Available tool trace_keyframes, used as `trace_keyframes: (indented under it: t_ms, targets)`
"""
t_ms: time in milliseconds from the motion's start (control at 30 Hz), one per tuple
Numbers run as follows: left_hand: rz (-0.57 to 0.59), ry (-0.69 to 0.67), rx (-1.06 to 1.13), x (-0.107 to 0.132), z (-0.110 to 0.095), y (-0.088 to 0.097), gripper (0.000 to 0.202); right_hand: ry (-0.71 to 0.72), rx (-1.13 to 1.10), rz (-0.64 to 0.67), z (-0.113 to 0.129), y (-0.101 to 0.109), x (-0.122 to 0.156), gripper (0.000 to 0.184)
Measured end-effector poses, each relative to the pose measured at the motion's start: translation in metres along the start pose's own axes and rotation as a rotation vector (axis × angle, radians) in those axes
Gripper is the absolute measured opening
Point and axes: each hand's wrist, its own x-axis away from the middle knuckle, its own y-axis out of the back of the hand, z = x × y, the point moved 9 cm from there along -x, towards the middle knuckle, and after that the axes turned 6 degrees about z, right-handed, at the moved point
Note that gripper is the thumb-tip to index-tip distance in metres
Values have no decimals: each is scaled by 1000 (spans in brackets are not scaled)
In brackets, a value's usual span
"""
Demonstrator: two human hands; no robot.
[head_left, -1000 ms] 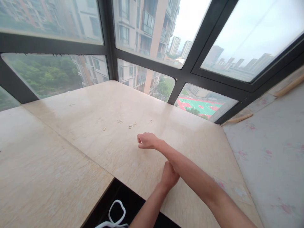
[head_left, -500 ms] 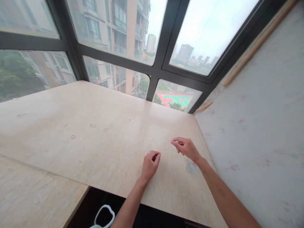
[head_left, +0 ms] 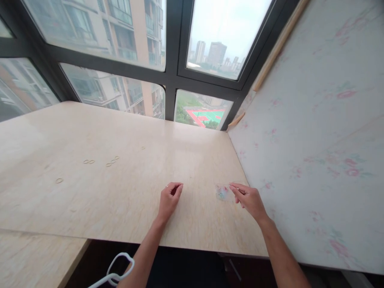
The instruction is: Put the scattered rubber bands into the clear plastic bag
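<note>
My left hand [head_left: 169,201] rests low over the table, thumb and fingertips pinched together; what they hold, if anything, is too small to make out. A thin ring is on one of its fingers. My right hand [head_left: 248,201] is also in a pinch, its fingertips at the right side of a small clear container [head_left: 223,193] with pink, blue and green bits showing. Whatever lies between those fingertips cannot be made out. Off to the left on the table are several thin loops, among them a single loop [head_left: 59,183] and a pair of touching loops [head_left: 91,163].
The pale marbled tabletop [head_left: 168,154] runs back to dark-framed windows [head_left: 171,94]. A flower-patterned wall [head_left: 300,144] bounds the right side. Below the front edge, at lower left, is a white looped object [head_left: 132,263]. One small loop [head_left: 143,149] lies farther back.
The view has turned to the right. My right hand has moved from in front of the clear container to its right side, uncovering it. My left hand keeps its pinch.
</note>
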Motion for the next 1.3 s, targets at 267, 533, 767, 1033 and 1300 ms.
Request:
trace_keyframes:
  t_ms: [267, 533, 767, 1033, 1300]
  targets:
    - [-11, 57, 20, 1, 4, 1, 25, 31, 161, 92, -4, -17, 14, 44]
    - [23, 66, 19, 3, 4, -1, 25, 124, 41, -44, -2, -13, 42, 40]
    - [-19, 139, 59, -14, 23, 41, 30, 559, 165, -20, 5, -60, 80, 29]
    - [-145, 267, -817, -80, 33, 204, 27, 495, 125, -60, -11, -52, 69, 30]
    - [-102, 446, -1010, -101, 64, 272, 29, 503, 136, -18, -22, -58, 65, 30]
